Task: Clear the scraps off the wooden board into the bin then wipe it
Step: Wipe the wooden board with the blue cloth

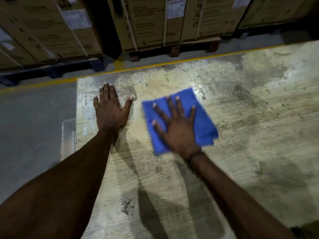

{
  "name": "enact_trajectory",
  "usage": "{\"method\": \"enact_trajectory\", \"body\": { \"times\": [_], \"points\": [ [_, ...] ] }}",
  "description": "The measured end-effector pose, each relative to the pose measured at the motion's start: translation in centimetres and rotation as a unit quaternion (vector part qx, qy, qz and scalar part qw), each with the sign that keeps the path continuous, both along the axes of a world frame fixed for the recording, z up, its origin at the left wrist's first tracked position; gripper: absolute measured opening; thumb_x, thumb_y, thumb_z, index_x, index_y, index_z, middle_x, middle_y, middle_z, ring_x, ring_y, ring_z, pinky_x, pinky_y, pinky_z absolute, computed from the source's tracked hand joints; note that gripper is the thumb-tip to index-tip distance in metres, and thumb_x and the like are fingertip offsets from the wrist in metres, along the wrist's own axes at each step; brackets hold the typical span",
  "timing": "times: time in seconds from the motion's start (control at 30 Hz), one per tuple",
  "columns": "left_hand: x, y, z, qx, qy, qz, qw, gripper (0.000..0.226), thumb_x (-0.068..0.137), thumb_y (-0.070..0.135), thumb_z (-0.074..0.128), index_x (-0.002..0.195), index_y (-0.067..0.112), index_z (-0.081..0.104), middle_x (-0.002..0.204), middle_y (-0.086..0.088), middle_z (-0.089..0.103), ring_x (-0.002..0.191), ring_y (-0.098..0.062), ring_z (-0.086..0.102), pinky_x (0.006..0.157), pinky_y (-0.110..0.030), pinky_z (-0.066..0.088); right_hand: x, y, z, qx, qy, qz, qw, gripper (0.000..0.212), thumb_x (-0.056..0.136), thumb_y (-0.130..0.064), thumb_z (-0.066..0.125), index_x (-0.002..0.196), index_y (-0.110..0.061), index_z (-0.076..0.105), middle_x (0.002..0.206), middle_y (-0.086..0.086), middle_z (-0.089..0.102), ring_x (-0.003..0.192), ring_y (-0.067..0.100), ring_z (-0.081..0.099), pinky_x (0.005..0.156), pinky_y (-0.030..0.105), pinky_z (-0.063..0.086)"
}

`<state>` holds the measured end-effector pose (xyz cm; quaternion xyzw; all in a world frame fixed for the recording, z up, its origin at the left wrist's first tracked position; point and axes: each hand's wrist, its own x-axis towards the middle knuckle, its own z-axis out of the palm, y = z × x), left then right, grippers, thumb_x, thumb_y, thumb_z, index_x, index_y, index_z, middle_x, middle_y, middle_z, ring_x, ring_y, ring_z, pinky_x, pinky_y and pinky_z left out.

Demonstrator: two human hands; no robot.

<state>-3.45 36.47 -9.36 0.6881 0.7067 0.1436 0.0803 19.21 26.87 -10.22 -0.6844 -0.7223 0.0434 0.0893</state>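
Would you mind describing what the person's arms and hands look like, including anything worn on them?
Both forearms are bare, with no sleeves in view. The left hand wears no glove, and any ring is too blurred to tell. The right hand is also ungloved, and a thin dark band circles its wrist. Short, pale fingernails show on both.

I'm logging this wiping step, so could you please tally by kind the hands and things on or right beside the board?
Hands: 2, the left hand flat on the wooden board, the right hand flat on the cloth
Blue cloth: 1
Wooden board: 1
Clear container at the board's left edge: 1
Total: 5
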Motion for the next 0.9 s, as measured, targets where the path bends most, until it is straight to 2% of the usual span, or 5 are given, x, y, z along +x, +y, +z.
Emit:
{"method": "enact_trajectory", "body": {
  "times": [0.13, 0.3, 0.47, 0.73, 0.9],
  "points": [
    [0.0, -0.1, 0.1, -0.001, 0.01, -0.004, 1.0, 0.091, 0.103, 0.073, 0.029, 0.166, 0.008, 0.018, 0.175, -0.011, 0.011, 0.162, -0.026, 0.008, 0.13, -0.052, 0.006, -1.6, -9.1, 0.4, -0.012, 0.028, 0.074, 0.997, 0.061, 0.102, -0.068, 0.035, 0.16, -0.053, 0.026, 0.176, -0.008, 0.003, 0.162, 0.022, -0.005, 0.122, 0.07, 0.001],
    [0.0, -0.1, 0.2, 0.011, 0.022, -0.006, 1.0, 0.091, 0.103, 0.074, 0.027, 0.165, 0.007, 0.02, 0.174, -0.014, 0.014, 0.162, -0.029, 0.011, 0.13, -0.052, 0.008, 6.2, 1.9, -0.2, -0.01, -0.011, -0.035, 0.999, 0.063, 0.099, -0.072, 0.026, 0.159, -0.054, 0.025, 0.174, -0.006, 0.015, 0.162, 0.024, 0.009, 0.12, 0.073, 0.006],
    [-0.1, -0.2, -0.4, 0.019, 0.019, -0.012, 1.0, 0.088, 0.104, 0.071, 0.029, 0.164, 0.007, 0.023, 0.173, -0.015, 0.018, 0.161, -0.031, 0.015, 0.129, -0.052, 0.01, 9.3, 8.0, -0.1, -0.043, 0.037, -0.118, 0.991, 0.064, 0.1, -0.074, 0.023, 0.161, -0.053, 0.021, 0.176, -0.003, 0.008, 0.162, 0.03, 0.001, 0.118, 0.077, -0.001],
    [2.0, -8.0, -0.4, 0.006, 0.02, -0.005, 1.0, 0.07, 0.107, 0.049, 0.025, 0.164, 0.008, 0.027, 0.172, -0.016, 0.022, 0.159, -0.033, 0.019, 0.128, -0.054, 0.014, -0.9, -15.4, 0.7, -0.021, 0.015, 0.073, 0.997, 0.062, 0.102, -0.067, 0.035, 0.161, -0.053, 0.021, 0.176, -0.007, 0.0, 0.162, 0.021, -0.006, 0.122, 0.07, 0.0],
    [4.0, -17.1, -0.4, 0.009, 0.042, -0.027, 0.999, 0.066, 0.108, 0.043, 0.027, 0.165, 0.009, 0.024, 0.174, -0.014, 0.017, 0.16, -0.032, 0.018, 0.127, -0.053, 0.016, 7.7, -13.0, -0.3, -0.022, -0.036, -0.023, 0.999, 0.063, 0.101, -0.071, 0.028, 0.16, -0.053, 0.022, 0.175, -0.007, 0.007, 0.162, 0.022, 0.003, 0.119, 0.073, 0.008]
  ]
}}
